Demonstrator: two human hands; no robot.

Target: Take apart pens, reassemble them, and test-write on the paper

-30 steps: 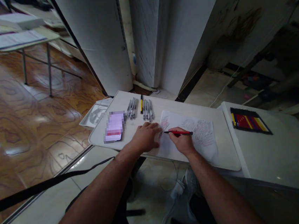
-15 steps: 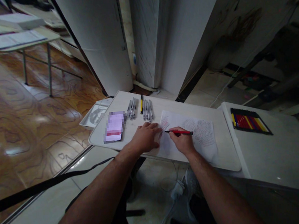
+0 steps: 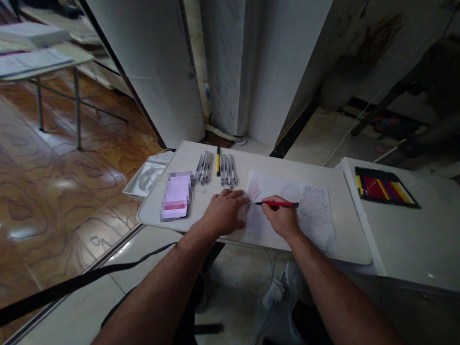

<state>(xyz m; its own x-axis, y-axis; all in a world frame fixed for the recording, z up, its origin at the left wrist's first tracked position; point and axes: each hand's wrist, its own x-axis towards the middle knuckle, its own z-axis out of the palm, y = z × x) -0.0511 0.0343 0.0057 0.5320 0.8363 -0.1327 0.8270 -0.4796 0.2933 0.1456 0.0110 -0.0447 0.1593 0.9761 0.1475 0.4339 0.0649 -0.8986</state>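
A sheet of paper (image 3: 268, 228) covered partly in rows of handwriting lies on a small white table (image 3: 286, 169). My right hand (image 3: 282, 219) grips a red pen (image 3: 279, 204) with a black tip, its point at the paper's left part. Flat on the paper's left edge rests my left hand (image 3: 228, 210), fingers stretched out, holding nothing. Beyond my left hand lie several clear pens (image 3: 227, 170) and, beside them, a yellow-and-black pen (image 3: 218, 161). Another group of clear pens (image 3: 204, 168) is further left.
A phone (image 3: 175, 195) with a blurred-out screen lies at the table's left end. To the right, a set of coloured pens in a black case (image 3: 386, 187) sits on a white surface (image 3: 435, 234). White columns stand behind the table; a power strip (image 3: 273, 293) lies on the floor below.
The pen and my right hand have shifted very slightly to the right. My left hand stays in place on the paper.
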